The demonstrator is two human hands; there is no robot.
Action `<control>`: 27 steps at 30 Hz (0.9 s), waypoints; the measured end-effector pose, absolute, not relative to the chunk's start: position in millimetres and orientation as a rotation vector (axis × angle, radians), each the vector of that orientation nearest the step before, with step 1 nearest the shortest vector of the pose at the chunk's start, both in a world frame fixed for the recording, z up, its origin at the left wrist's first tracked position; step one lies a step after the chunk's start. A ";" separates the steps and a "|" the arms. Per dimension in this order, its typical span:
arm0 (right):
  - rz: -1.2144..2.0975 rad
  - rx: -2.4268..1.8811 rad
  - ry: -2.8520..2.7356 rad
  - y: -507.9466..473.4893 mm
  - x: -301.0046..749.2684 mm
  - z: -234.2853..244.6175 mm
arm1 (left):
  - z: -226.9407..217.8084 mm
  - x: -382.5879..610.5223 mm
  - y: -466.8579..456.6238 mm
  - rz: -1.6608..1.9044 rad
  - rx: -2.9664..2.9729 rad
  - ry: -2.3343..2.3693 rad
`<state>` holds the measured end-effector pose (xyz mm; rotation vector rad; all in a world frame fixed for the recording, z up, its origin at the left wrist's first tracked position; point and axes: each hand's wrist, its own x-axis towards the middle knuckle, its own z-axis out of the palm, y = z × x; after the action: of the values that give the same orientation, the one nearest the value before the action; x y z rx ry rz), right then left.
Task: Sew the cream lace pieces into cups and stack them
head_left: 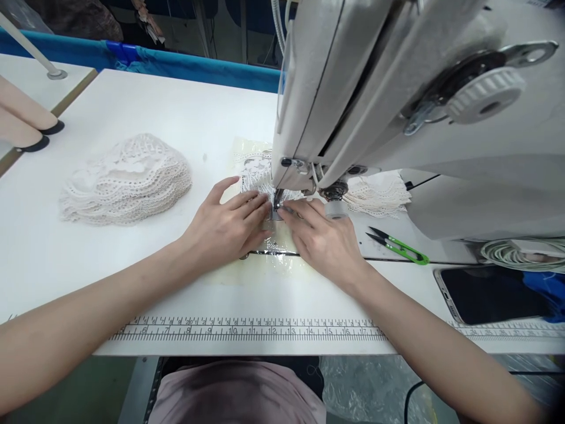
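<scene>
A white lace piece (256,171) lies under the needle of the sewing machine (326,88). My left hand (229,224) rests flat just left of the presser foot (276,203), its fingers stretched over the lace and the thumb apart. To the right of the foot, my right hand (324,232) lies with its fingers extended on the work, fingertips close to the needle. Part of the lace is hidden behind the machine head and my fingers. Clear tape (280,235) covers the bed in front of the foot.
A pile of lace pieces (132,182) sits at left, and a smaller lace stack (377,194) behind my right hand. Green thread snips (397,244), a phone (489,294) and coiled cord (525,253) lie at right. A printed ruler (247,330) runs along the front edge.
</scene>
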<state>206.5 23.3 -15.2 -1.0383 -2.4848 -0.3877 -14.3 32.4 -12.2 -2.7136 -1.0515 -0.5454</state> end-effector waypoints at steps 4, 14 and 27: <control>-0.363 -1.014 -2.480 21.6 208.0 -13.7 | -13.8 -15.1 34.2 -0.553 -2.719 -1.093; -0.323 -0.970 -2.467 14.6 206.6 -11.0 | -6.1 -13.6 22.8 -0.480 -2.596 -1.187; 0.163 -0.430 -2.620 8.1 200.6 -6.1 | 15.8 -36.8 29.5 -0.673 -2.346 -1.352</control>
<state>200.6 8.1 -6.1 -0.4300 -2.6202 0.1627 -36.8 29.5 15.8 -2.3465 -1.3525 -0.6730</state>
